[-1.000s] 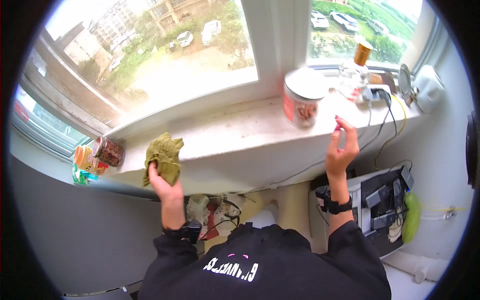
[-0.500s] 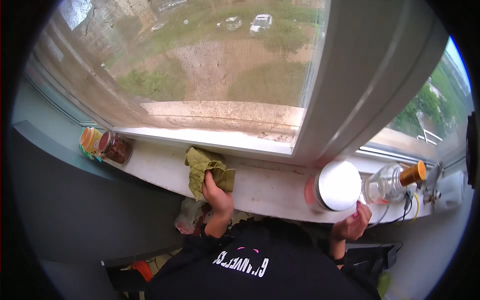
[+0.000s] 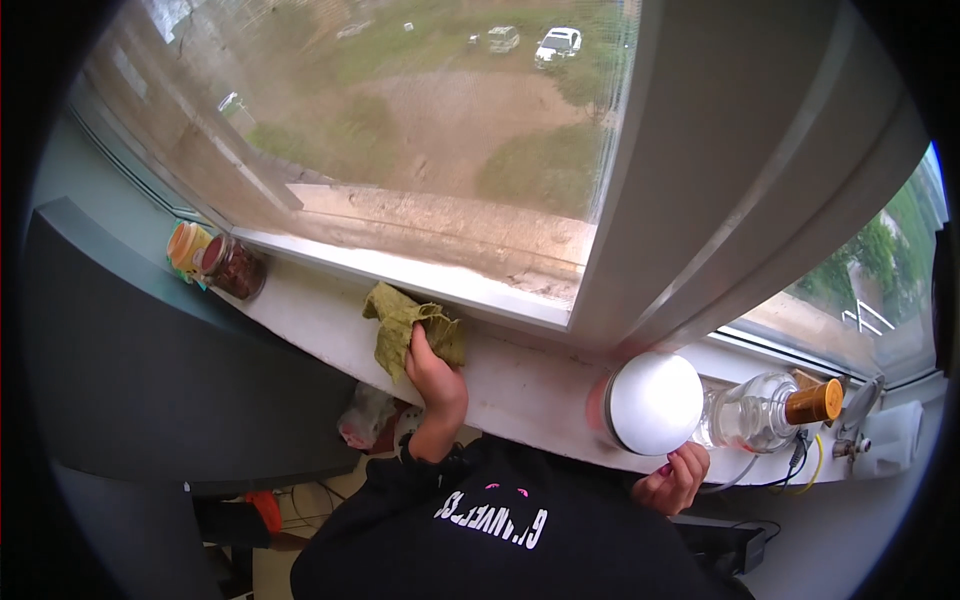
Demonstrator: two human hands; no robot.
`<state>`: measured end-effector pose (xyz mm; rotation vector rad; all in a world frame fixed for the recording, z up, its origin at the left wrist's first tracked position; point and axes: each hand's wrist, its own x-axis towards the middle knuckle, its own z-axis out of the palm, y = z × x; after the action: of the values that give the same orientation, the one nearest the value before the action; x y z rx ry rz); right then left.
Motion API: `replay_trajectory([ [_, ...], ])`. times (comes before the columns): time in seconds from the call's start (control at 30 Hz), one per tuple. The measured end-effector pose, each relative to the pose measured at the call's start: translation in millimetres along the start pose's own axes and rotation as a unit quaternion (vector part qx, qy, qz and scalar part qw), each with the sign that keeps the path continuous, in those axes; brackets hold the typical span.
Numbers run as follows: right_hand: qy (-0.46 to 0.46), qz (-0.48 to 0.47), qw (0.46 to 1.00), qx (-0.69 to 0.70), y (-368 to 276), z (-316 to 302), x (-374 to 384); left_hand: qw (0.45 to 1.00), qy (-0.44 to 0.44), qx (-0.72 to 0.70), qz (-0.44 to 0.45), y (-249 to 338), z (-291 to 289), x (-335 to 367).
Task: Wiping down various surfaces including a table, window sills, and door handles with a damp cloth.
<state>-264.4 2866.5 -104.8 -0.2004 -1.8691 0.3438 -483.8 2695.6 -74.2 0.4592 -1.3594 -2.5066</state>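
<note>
My left hand (image 3: 436, 385) pinches a crumpled olive-green cloth (image 3: 398, 330) between thumb and fingers, and the cloth lies against the white windowsill (image 3: 510, 392). To the right stands a jar with a broad white lid (image 3: 655, 403) and something pinkish below it. Just in front of that jar is my right hand (image 3: 677, 480), its fingers curled in and nothing visible in them. Whether its fingertips touch the jar I cannot tell. Beside the jar is a clear glass bottle (image 3: 760, 412) with an orange-brown cap.
At the sill's left end stand a dark-filled jar (image 3: 236, 268) and a yellow-orange container (image 3: 188, 247). Cables (image 3: 800, 455) hang near the bottle. A window frame (image 3: 690, 190) rises behind the sill. A plastic bag (image 3: 365, 420) sits below the front edge.
The whole view has tilted, so the jar and bottle sit lower and further left in the picture. Both hands keep nearly the same places relative to the cloth and jar.
</note>
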Motion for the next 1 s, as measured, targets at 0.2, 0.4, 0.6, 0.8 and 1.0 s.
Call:
replay_trajectory([
  [0.2, 0.003, -0.047, 0.999, 0.001, 3, 4, 1, 0.997, -0.068, -0.014, -0.022, 7, -16, 15],
  [0.4, -0.010, -0.052, 0.998, 0.034, 6, -1, -4, 0.997, -0.068, 0.000, 0.022, 28, -31, 30],
  [0.6, -0.006, -0.054, 0.998, 0.040, 3, 1, -11, 0.960, -0.062, 0.018, 0.272, 109, 10, 118],
  [0.8, 0.020, -0.063, 0.998, -0.006, -3, -4, -9, 0.695, -0.197, 0.390, 0.571, 68, 126, 163],
  [1.0, 0.073, -0.059, 0.992, -0.080, -4, 11, -8, 0.474, -0.401, 0.437, 0.651, 83, 96, 116],
])
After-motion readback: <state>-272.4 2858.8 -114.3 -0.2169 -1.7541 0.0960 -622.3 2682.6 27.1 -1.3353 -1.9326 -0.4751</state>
